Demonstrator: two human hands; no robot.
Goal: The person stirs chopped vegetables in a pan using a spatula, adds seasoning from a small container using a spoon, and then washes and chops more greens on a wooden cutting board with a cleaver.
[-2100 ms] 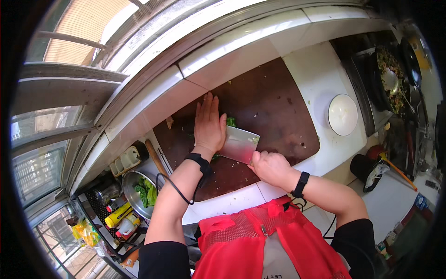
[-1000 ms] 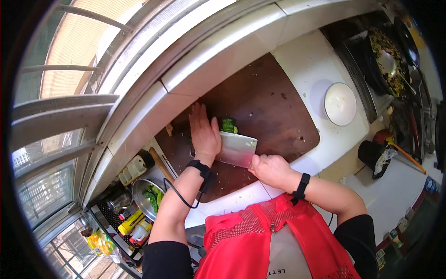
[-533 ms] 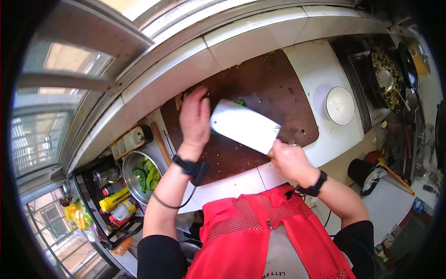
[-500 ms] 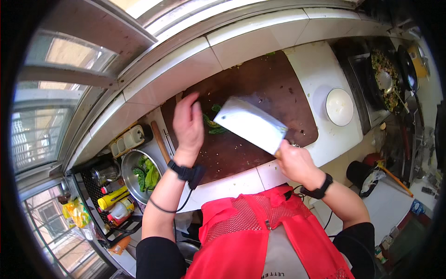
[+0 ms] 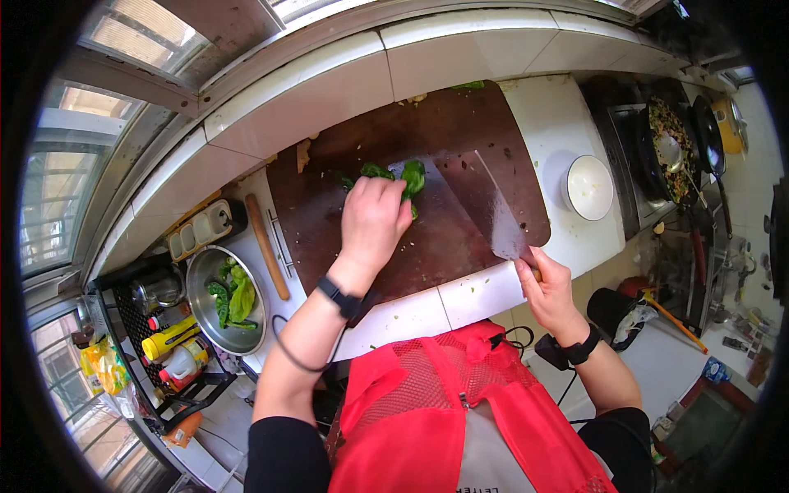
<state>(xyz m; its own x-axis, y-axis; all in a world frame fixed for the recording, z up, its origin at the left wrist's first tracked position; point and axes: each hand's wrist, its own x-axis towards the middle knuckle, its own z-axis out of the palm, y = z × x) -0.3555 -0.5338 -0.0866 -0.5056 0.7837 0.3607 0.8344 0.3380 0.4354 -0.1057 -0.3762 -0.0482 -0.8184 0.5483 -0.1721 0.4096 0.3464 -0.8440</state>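
My left hand [image 5: 374, 220] is over the dark brown cutting board [image 5: 329, 263], its fingers curled down onto some leafy greens [image 5: 413, 175]. Green leaf shows past the fingertips; what lies under the palm is hidden. In my right hand [image 5: 549, 294] is the handle of a cleaver [image 5: 486, 205], at the board's right front edge. Its broad blade slants toward the far left over the board, a short way right of the greens, and mirrors the brown surface.
Left of the board are a wooden rolling pin [image 5: 267, 246] and a steel bowl [image 5: 261, 316] of greens. A white bowl [image 5: 589, 187] stands on the right counter, beside a wok [image 5: 653, 152] of chopped food on the stove. A black rack [image 5: 156, 411] holds bottles.
My left hand has come down onto the greens and closed over them. The cleaver has turned, its blade moving rightward away from the greens. The whole view has shifted slightly.
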